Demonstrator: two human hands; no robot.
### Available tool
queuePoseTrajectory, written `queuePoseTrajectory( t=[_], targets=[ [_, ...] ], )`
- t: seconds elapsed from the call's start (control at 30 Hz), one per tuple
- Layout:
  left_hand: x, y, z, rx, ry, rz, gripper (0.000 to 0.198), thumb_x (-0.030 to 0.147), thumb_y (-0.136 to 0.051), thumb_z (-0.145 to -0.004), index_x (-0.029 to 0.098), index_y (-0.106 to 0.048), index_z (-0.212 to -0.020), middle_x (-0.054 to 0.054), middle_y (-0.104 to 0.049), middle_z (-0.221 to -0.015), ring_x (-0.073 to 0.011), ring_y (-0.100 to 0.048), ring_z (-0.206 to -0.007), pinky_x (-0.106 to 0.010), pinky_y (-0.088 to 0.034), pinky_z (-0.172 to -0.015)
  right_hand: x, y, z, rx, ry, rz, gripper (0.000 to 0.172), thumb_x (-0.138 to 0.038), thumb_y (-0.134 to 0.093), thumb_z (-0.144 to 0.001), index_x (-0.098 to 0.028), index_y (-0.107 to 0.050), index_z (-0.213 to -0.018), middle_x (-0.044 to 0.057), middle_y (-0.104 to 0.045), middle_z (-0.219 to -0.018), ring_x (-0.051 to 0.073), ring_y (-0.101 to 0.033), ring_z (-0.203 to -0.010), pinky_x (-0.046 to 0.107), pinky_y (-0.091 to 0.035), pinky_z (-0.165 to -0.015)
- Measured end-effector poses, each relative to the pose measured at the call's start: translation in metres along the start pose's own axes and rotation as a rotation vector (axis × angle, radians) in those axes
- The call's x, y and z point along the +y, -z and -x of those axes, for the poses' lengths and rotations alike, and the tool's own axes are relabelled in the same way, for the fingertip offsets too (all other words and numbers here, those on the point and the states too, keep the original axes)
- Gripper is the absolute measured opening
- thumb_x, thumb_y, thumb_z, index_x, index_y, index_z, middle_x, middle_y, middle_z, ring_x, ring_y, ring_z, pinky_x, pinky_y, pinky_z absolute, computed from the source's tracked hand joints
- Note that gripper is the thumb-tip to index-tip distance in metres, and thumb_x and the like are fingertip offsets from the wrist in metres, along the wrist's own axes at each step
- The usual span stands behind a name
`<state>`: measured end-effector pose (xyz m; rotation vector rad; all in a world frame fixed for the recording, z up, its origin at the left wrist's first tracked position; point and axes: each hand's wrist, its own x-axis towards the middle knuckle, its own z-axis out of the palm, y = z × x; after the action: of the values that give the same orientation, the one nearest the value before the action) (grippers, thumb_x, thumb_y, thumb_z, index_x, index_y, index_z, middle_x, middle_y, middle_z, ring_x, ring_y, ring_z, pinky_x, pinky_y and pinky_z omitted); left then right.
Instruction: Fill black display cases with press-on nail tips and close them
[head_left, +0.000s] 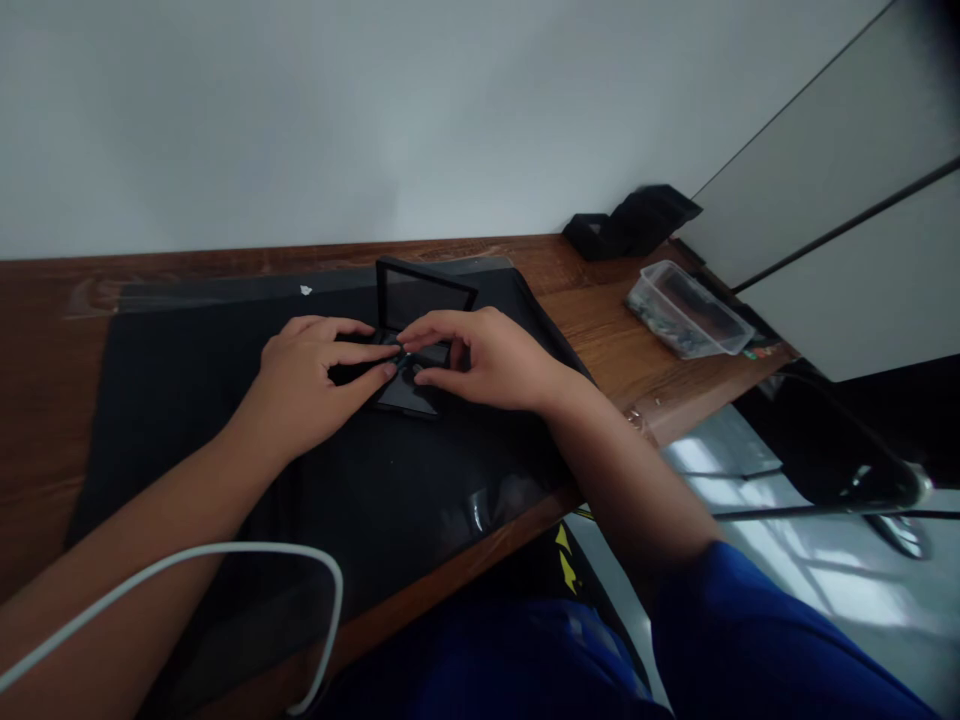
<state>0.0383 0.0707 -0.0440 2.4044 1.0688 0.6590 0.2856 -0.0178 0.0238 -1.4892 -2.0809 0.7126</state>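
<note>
On the black mat stands an open black display frame, its hinged lid raised with a see-through sheet in it and its other half lying flat. My left hand reaches in from the left, thumb and index finger closed on a small dark greenish piece over the flat half. From the right, my right hand bends its index finger and thumb around the same piece. The fingers cover most of it, so its kind is hidden.
The black mat covers part of the wooden table. A clear plastic tub with small greenish items stands at the right, near black open boxes. A white cable loops across my left forearm. A white scrap lies at the back.
</note>
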Motion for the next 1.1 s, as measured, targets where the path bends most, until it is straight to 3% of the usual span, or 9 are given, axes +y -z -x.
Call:
queuePoseTrajectory(
  t=[0.23,0.5,0.83,1.1],
  targets=[
    [-0.004,0.001,0.001,0.005,-0.017,0.007,0.03,0.06,-0.07,-0.1,0.047,-0.094,-0.113,-0.003,-0.083,-0.138,-0.0451,-0.065,-0.143,-0.074,-0.043,-0.128,-0.004,0.002,0.002,-0.02,-0.052,0.043,0.038,-0.018,-0.086,-0.098,-0.02,-0.079,-0.135,0.004,-0.088,-0.13,0.011,-0.071,-0.074,0.029,-0.048,-0.08],
    [0.002,0.007,-0.003,0.0,0.047,0.043,0.031,0.059,-0.072,-0.095,0.037,-0.092,-0.102,-0.009,-0.083,-0.121,-0.0442,-0.068,-0.126,-0.07,-0.054,-0.115,-0.005,0.001,0.003,-0.056,-0.046,-0.033,0.038,-0.027,-0.084,-0.101,-0.02,-0.077,-0.138,0.005,-0.088,-0.134,0.011,-0.071,-0.073,0.029,-0.051,-0.08],
    [0.003,0.003,-0.003,0.024,0.034,0.054,0.028,0.06,-0.076,-0.087,0.032,-0.079,-0.089,-0.008,-0.08,-0.109,-0.0401,-0.07,-0.115,-0.063,-0.052,-0.113,-0.006,-0.002,0.001,-0.054,-0.056,0.043,0.042,-0.013,-0.085,-0.097,-0.022,-0.078,-0.137,0.003,-0.089,-0.126,0.014,-0.076,-0.082,0.029,-0.049,-0.081],
    [0.013,0.001,-0.003,0.047,0.042,0.066,0.034,0.062,-0.07,-0.088,0.029,-0.072,-0.08,-0.007,-0.079,-0.099,-0.0369,-0.069,-0.104,-0.057,-0.053,-0.105,-0.011,-0.009,-0.002,-0.014,-0.115,0.161,0.043,-0.017,-0.087,-0.098,-0.024,-0.079,-0.14,0.001,-0.09,-0.127,0.018,-0.08,-0.094,0.031,-0.047,-0.081]
  ],
)
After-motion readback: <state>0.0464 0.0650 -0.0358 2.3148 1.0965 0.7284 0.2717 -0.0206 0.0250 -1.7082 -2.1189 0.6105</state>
